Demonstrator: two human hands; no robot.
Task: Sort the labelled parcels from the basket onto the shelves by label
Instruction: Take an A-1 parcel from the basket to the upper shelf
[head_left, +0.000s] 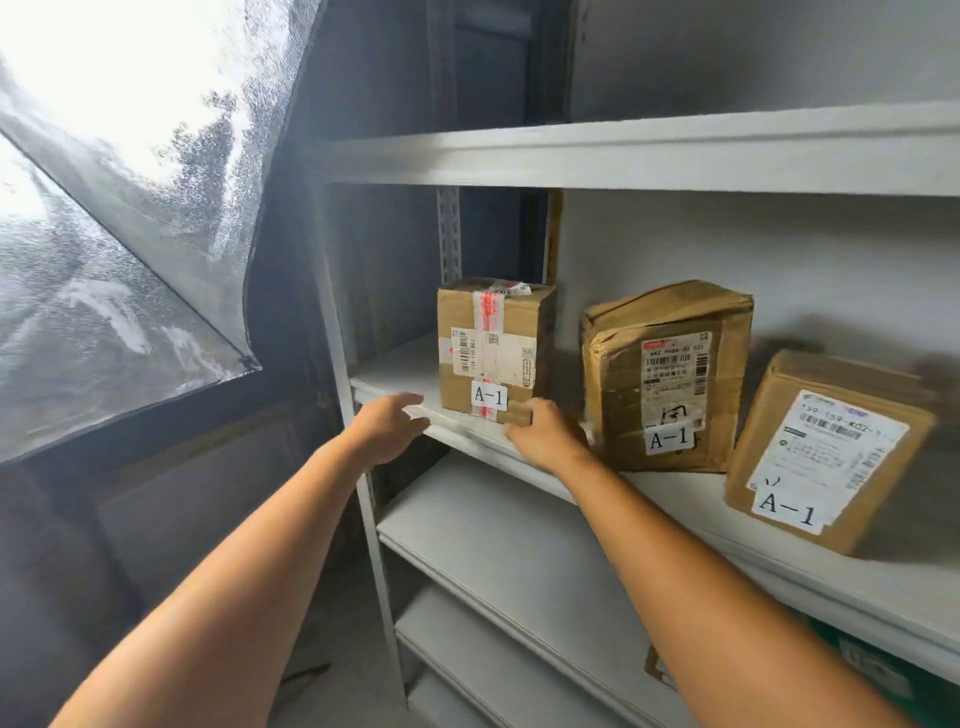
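Three brown cardboard parcels, each with a white "A-1" label, stand on one white shelf (675, 499). The left parcel (491, 348) has red tape and stands upright near the shelf's left end. The middle parcel (667, 374) is crumpled. The right parcel (826, 452) leans tilted. My left hand (389, 426) hovers at the shelf's front edge, just left of the left parcel, fingers relaxed and holding nothing. My right hand (545, 434) is at that parcel's lower right corner, fingertips against it, fingers loosely bent. The basket is out of view.
Another shelf board (623, 156) runs above, and more white boards (509, 551) lie below. A grey upright post (343, 364) edges the rack on the left. A rain-streaked window (104, 208) fills the left. Something green (857, 660) shows under the shelf at the lower right.
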